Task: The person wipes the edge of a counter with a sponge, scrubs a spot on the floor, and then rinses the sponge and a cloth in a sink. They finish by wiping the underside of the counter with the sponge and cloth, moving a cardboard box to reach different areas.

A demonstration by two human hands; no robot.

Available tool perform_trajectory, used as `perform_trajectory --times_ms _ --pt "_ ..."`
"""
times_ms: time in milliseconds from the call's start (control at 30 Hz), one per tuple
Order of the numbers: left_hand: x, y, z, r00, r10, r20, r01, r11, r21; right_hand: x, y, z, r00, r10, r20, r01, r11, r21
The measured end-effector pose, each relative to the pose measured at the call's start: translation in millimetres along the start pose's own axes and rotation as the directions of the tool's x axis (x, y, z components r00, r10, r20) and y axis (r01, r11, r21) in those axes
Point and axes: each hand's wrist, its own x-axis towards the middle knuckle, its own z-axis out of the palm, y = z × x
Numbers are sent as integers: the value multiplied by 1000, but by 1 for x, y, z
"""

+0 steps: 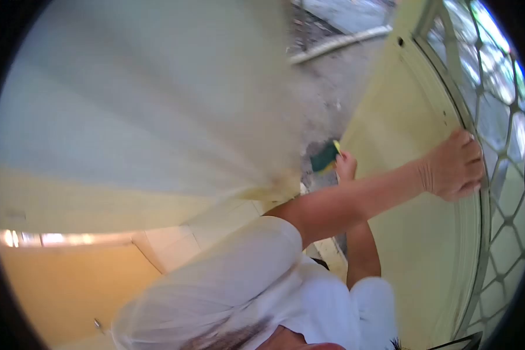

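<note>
A sponge (324, 158), dark green with yellow at its edges, is held between the fingers of my right hand (346, 167). That hand is beside the cream door panel (405, 122), and my left forearm passes in front of my right arm. Stretched across to the right, my left hand (454, 166) has its fingers curled round the edge of the door where the panel meets the metal grille (509, 221). The fingertips of the left hand are partly hidden by that edge.
A pale wall (128, 105), blurred, fills the left. Rough grey ground (326, 87) with a white pipe-like strip (341, 44) lies beyond the doorway. Light floor tiles (216, 224) and an orange-toned surface (76, 280) show at lower left.
</note>
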Motion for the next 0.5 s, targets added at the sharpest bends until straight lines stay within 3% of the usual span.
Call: perform_trajectory --times_ms 33,67,100,133,167,200,267,300,400,500 --pt "7 -5 -3 996 -17 92 13 999 45 -34 -57 -14 996 89 -6 -89 994 -59" --pt "8 -4 -4 1000 -20 12 19 998 54 -59 -73 -21 993 107 -43 -114 964 -241" --pt "7 -1 -5 998 -14 -64 19 997 77 -57 -22 -36 992 -29 125 60 965 -255" --pt "11 -1 -14 998 -13 -54 16 998 61 -46 -31 -76 989 -102 110 132 940 -314" --pt "11 5 -24 994 -93 60 92 996 16 -39 -61 -113 982 -181 50 188 921 -341" --pt "14 11 -26 997 -71 -26 73 994 76 -27 -94 -150 964 -266 -16 242 899 -364" --pt "16 25 -37 992 -103 68 90 981 171 -3 -160 -205 891 -429 -146 353 859 -371" --pt "17 30 -38 996 -79 27 73 980 184 -1 -193 -216 843 -492 -218 394 840 -372" --pt "29 38 -65 996 -76 -37 83 969 231 -27 -228 -166 808 -545 -224 461 822 -335" --pt "21 42 -48 996 -89 10 83 961 263 -67 -177 -86 893 -447 -44 422 869 -257"
